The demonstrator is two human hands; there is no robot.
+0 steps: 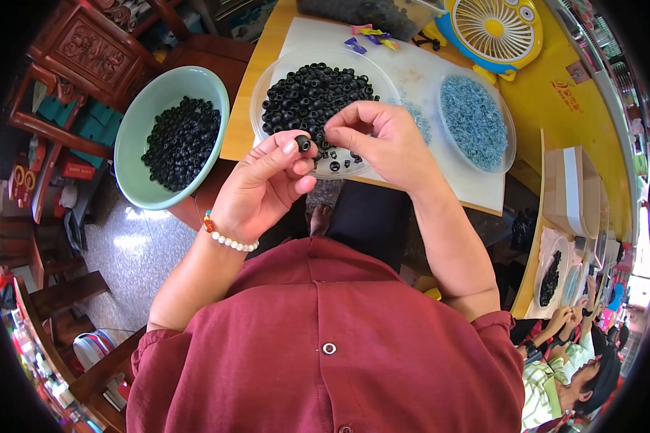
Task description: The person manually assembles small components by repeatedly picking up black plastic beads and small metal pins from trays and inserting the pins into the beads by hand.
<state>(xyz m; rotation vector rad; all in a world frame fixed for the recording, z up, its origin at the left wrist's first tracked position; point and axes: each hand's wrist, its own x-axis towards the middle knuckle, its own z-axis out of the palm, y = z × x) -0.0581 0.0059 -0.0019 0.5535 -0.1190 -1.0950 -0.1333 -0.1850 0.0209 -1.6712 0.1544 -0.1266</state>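
Observation:
My left hand (256,173) pinches a small round black part with a hole in its face (303,143) between thumb and forefinger. Close beside it, the thumb and forefinger of my right hand (390,141) are pressed together over the near side of a round clear tray (258,90); what they hold, if anything, is hidden. Many matching black parts (314,90) are heaped in this tray, and several smaller dark pieces (334,165) lie loose at its near edge. An oval clear tray (512,148) of tiny bluish transparent pieces (473,119) stands to the right.
A pale green basin (126,169) with more black parts sits at left, next to carved wooden chairs (94,54). Wrapped sweets (372,36), a clear bin (368,14) and a yellow-and-blue fan (491,32) stand at the back. Another person (570,375) works at the far right.

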